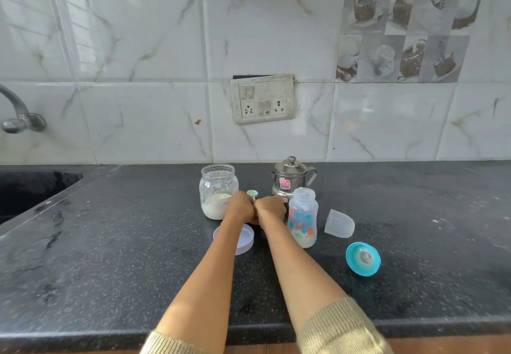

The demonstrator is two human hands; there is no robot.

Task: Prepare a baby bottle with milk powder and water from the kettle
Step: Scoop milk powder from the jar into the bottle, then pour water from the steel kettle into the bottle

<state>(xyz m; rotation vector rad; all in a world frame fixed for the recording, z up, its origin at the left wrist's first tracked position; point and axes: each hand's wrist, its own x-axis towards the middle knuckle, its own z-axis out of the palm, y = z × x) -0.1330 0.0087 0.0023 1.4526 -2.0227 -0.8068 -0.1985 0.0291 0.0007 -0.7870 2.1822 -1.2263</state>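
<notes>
My left hand (239, 206) and my right hand (272, 207) are curled into fists, knuckles touching, just above the black counter (138, 243). The bowl of a small green scoop (252, 194) pokes out just beyond them, seemingly from my left hand's grip. My right hand's fingers are hidden. Left of the hands stands an open glass jar (218, 185) with white milk powder at its bottom. To their right an open baby bottle (303, 216) with a coloured print holds some powder. The steel kettle (291, 178) stands behind, lid on.
The jar's white lid (246, 240) lies under my left forearm. A clear bottle cap (339, 223) lies on its side right of the bottle, and a teal nipple ring (363, 262) nearer me. A sink (30, 187) and tap (19, 115) are far left.
</notes>
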